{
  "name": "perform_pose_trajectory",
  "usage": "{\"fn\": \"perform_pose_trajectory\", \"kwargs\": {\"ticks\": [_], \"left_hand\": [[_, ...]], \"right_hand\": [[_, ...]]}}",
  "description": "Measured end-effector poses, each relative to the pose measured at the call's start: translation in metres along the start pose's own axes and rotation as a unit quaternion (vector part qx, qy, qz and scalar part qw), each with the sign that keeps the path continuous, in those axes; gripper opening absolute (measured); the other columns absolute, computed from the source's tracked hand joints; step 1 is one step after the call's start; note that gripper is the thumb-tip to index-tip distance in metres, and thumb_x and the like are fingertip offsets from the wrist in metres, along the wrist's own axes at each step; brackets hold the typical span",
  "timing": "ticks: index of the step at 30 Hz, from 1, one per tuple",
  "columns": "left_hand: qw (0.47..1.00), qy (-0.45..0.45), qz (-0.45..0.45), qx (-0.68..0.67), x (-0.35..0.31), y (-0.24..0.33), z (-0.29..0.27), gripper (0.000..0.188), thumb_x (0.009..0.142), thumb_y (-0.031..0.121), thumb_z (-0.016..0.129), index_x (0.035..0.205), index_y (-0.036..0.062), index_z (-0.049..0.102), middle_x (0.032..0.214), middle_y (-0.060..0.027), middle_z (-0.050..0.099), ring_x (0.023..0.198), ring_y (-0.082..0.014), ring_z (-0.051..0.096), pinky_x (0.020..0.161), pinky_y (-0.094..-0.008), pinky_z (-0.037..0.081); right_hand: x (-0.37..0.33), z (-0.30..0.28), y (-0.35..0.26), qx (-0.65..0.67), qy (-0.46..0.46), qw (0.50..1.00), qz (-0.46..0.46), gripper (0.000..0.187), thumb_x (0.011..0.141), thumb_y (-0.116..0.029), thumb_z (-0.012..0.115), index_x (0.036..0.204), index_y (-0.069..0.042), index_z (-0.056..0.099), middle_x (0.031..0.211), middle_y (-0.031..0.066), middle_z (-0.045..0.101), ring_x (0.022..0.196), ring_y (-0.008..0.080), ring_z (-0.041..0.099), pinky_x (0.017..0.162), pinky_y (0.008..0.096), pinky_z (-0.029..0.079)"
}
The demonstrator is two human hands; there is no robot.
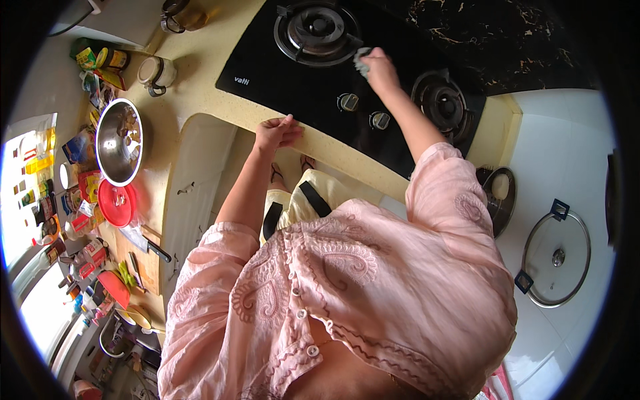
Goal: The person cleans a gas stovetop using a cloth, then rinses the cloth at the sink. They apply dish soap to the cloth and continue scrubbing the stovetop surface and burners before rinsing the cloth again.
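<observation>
Cloth (362, 64) — likely light and soft, best bunched at its middle — sits at the black hob (283, 83), four o'clock from the left burner (319, 27). Right hand (380, 70) grips it; left hand (277, 133), fingers loosely extended, holds nothing at the counter edge (320, 146).

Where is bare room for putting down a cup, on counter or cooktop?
On the counter, between the lidded glass jar and the cooktop; also on the cooktop's glass, between the left burner and the knobs. It is crowded around the steel bowl, with packages and a round red item beside it.
</observation>
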State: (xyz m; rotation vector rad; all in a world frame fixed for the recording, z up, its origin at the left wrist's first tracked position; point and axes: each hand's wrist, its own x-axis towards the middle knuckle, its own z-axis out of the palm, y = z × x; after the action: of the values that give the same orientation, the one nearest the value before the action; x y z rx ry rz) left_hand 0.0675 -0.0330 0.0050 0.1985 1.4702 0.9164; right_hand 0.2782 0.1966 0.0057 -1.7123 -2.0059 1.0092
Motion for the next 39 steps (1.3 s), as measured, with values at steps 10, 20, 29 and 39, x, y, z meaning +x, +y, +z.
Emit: {"fn": "perform_pose_trajectory", "kwargs": {"ticks": [10,20,29,39], "left_hand": [[1.0,0.007,0.007,0.004,0.001,0.005,0.003,0.025,0.081,0.03,0.06,0.085,0.0052,0.062,0.08,-0.0082,0.065,0.071,-0.016,0.064,0.057,-0.0258,0.051],[1.0,-0.005,0.006,0.001,0.001,0.002,0.002,0.027,0.081,0.033,0.059,0.087,0.0064,0.062,0.082,-0.0065,0.065,0.072,-0.014,0.064,0.058,-0.024,0.05],[1.0,-0.004,0.019,-0.005,0.003,0.003,0.002,0.027,0.081,0.032,0.059,0.087,0.0067,0.063,0.082,-0.0065,0.065,0.072,-0.0137,0.064,0.055,-0.0227,0.048],[0.999,0.017,0.032,-0.014,-0.001,0.004,0.008,0.025,0.081,0.031,0.059,0.078,0.006,0.063,0.073,-0.0059,0.065,0.063,-0.013,0.064,0.048,-0.0212,0.044]], "right_hand": [[-0.017,-0.03,-0.017,0.024,-0.073,0.978,-0.196,0.025,0.065,0.005,0.056,0.087,-0.005,0.062,0.085,0.0115,0.055,0.079,0.0252,0.055,0.07,0.0299,0.044],[-0.033,-0.003,-0.022,-0.112,-0.13,0.931,-0.323,0.036,0.055,0.0,0.066,0.089,-0.008,0.059,0.082,0.0103,0.054,0.08,0.0297,0.054,0.068,0.0352,0.044],[-0.054,0.066,-0.08,-0.11,-0.233,0.9,-0.352,0.023,0.06,-0.005,0.065,0.082,-0.009,0.061,0.081,0.0119,0.054,0.081,0.0296,0.054,0.07,0.0359,0.044],[-0.035,0.057,-0.033,-0.238,-0.005,0.962,-0.131,0.032,0.083,-0.029,0.038,0.1,-0.003,0.044,0.099,0.0235,0.052,0.09,0.0383,0.052,0.077,0.0449,0.043]]}}
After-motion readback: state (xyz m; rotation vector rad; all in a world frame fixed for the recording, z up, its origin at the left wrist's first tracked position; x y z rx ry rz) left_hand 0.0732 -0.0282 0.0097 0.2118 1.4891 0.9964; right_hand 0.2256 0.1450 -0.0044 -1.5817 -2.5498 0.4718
